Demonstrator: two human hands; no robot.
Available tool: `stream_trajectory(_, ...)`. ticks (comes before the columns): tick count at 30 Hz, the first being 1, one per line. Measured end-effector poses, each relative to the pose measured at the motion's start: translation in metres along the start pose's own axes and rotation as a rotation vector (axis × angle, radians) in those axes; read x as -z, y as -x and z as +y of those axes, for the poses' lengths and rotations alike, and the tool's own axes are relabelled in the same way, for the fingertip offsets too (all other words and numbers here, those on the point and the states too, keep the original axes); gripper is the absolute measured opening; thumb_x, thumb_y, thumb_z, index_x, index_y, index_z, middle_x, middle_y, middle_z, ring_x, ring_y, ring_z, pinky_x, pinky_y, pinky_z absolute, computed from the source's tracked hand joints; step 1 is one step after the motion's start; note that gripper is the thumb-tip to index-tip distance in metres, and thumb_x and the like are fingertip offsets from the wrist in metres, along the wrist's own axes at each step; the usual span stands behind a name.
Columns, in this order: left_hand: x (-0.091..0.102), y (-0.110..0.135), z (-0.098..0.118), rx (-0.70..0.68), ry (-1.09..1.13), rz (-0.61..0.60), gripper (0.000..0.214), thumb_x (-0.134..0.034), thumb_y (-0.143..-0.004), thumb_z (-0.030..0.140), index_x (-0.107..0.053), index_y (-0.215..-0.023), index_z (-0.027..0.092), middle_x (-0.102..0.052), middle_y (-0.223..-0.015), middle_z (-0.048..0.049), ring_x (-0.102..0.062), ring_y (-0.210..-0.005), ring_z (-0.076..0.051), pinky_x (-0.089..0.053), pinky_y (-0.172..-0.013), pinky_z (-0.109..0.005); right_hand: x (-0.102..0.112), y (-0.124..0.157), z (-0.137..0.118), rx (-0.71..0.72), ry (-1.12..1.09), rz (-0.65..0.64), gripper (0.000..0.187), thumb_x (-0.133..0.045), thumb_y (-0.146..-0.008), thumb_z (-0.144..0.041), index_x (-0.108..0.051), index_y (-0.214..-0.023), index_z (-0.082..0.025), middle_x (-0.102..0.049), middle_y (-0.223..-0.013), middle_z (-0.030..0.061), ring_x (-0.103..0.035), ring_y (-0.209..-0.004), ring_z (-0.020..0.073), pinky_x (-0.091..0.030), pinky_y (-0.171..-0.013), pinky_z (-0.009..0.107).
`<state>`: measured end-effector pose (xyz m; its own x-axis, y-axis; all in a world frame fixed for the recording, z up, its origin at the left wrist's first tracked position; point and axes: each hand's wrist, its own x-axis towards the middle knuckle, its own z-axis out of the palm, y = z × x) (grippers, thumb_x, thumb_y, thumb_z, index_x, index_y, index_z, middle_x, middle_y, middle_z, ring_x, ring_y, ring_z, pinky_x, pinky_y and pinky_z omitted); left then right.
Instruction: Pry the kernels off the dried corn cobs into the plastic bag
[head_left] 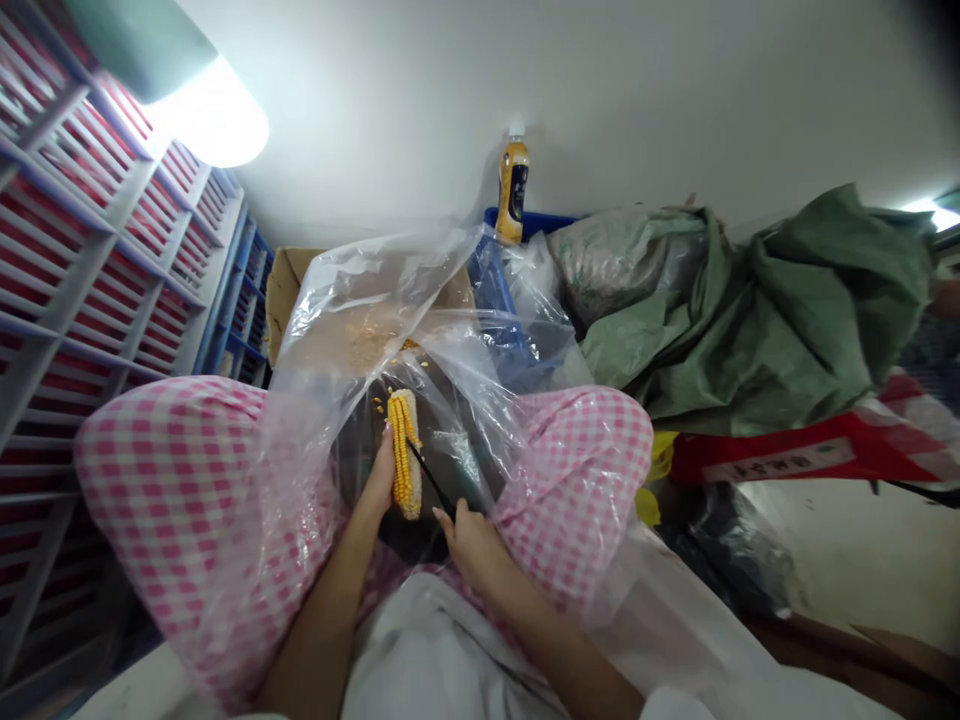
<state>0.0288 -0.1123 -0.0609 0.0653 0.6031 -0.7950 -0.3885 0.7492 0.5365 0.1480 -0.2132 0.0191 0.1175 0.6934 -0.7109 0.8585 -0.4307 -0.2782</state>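
An ear of corn (403,450) stands nearly upright in my left hand (384,468), whose fingers close round its left side. Yellow kernels cover much of the cob, while a pale strip along the right is stripped bare. My right hand (466,535) grips a thin dark rod-like tool (430,474), its far tip touching the kernels near the cob's middle. I cannot make out the tool's exact kind. Several loose kernels (379,404) show just beyond the top of the ear. A clear plastic sheet or bag (300,390) spreads over my lap and the box in front.
A cardboard box (281,290) stands ahead by the wall. To its right, a drink bottle (514,190) rises above a blue crate (491,270). Stacked plastic crates (97,230) line the left. Green fabric (757,320) and a red bag (795,455) lie on the right.
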Motion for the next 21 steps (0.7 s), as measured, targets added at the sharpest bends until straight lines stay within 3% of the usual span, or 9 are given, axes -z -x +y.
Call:
stream_trajectory(3,-0.004,0.005,0.006,0.052,0.025,-0.031,0.058,-0.03,-0.091,0.056,-0.065,-0.076,0.013,-0.058,-0.048,-0.0042,-0.051,-0.038,-0.015,-0.042,-0.039,-0.026,0.0,0.002,-0.002,0.013,-0.059,-0.002,0.043,-0.032,-0.099,-0.041,-0.056,-0.11,-0.007,-0.069,-0.099,0.0222,-0.068,-0.095,0.0308,-0.05,-0.077,0.037)
stream_trajectory(7,-0.01,0.013,0.009,0.024,0.013,-0.008,0.056,-0.03,-0.091,0.057,-0.066,-0.084,0.014,-0.062,-0.054,-0.0051,-0.058,-0.043,-0.018,-0.045,-0.04,-0.027,-0.011,0.002,-0.009,0.038,-0.402,-0.138,0.05,-0.018,-0.1,-0.044,-0.055,-0.109,-0.011,-0.071,-0.088,0.0139,-0.07,-0.064,0.0188,-0.05,-0.057,0.026)
stream_trajectory(9,-0.011,0.014,0.007,0.01,-0.043,0.024,0.059,-0.03,-0.09,0.059,-0.066,-0.085,0.013,-0.062,-0.052,-0.0055,-0.059,-0.044,-0.019,-0.044,-0.039,-0.027,-0.016,0.0,-0.012,0.044,-0.461,-0.149,0.051,-0.017,-0.1,-0.043,-0.056,-0.108,-0.011,-0.071,-0.086,0.0126,-0.069,-0.063,0.0174,-0.05,-0.057,0.025)
stream_trajectory(14,-0.004,0.008,0.001,0.004,-0.049,-0.016,0.055,-0.032,-0.091,0.056,-0.064,-0.075,0.014,-0.06,-0.05,-0.0043,-0.057,-0.042,-0.017,-0.044,-0.041,-0.027,-0.008,-0.007,-0.007,0.023,-0.179,0.004,0.046,-0.03,-0.099,-0.043,-0.058,-0.107,-0.008,-0.069,-0.101,0.0209,-0.067,-0.097,0.0288,-0.049,-0.078,0.034)
stream_trajectory(18,-0.001,0.007,0.005,0.112,-0.053,-0.047,0.059,-0.029,-0.091,0.058,-0.06,-0.06,0.017,-0.056,-0.044,-0.0055,-0.053,-0.036,-0.017,-0.042,-0.037,-0.028,0.008,-0.007,-0.002,-0.015,0.018,0.009,0.046,-0.032,-0.098,-0.043,-0.056,-0.112,-0.006,-0.069,-0.099,0.0225,-0.067,-0.096,0.0321,-0.049,-0.078,0.038)
stream_trajectory(21,-0.003,0.01,0.011,0.149,-0.053,-0.041,0.057,-0.031,-0.091,0.056,-0.064,-0.065,0.016,-0.057,-0.045,-0.0064,-0.053,-0.036,-0.018,-0.041,-0.036,-0.028,0.01,-0.006,-0.001,-0.012,0.037,0.015,0.045,-0.032,-0.098,-0.042,-0.055,-0.113,-0.006,-0.069,-0.099,0.0225,-0.067,-0.095,0.0322,-0.049,-0.078,0.038)
